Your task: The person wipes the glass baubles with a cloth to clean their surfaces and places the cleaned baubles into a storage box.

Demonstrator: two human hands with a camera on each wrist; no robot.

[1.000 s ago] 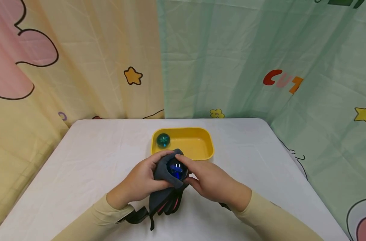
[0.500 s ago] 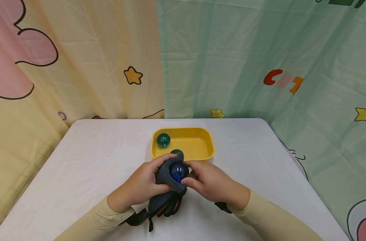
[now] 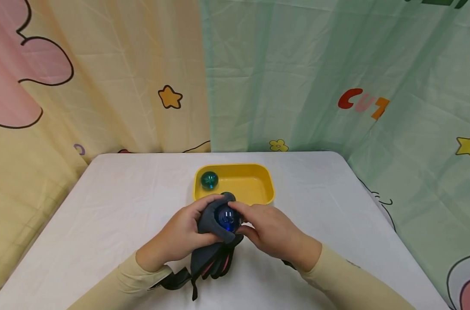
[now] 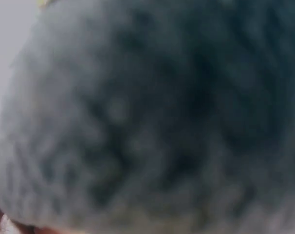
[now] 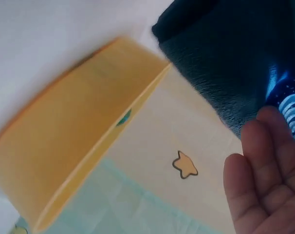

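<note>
My left hand [image 3: 182, 234] grips a dark grey fuzzy cloth [image 3: 209, 219], thumb near and fingers far, and the cloth cups a clear dark blue ball [image 3: 228, 218]. From the right, my right hand [image 3: 271, 228] holds the ball with its index finger over the top and thumb below. Black finger-like folds [image 3: 218, 262] with pink streaks hang beneath the cloth. In the left wrist view, blurred cloth [image 4: 138, 117] fills nearly everything. The right wrist view has the right fingers [image 5: 257, 141] at the ball [image 5: 294, 114], beside the cloth [image 5: 220, 63].
Just beyond the hands stands a yellow tray [image 3: 269, 172], its near rim partly covered by cloth and fingers. A teal ball [image 3: 209, 180] lies in its left end. White cloth covers the table [image 3: 142, 181]; printed curtains [image 3: 297, 77] hang behind and beside it.
The ball and cloth dipped slightly, then came back up; the right index finger moved from the ball's far side onto its top. A green ball seen behind the cloth is mostly covered again.
</note>
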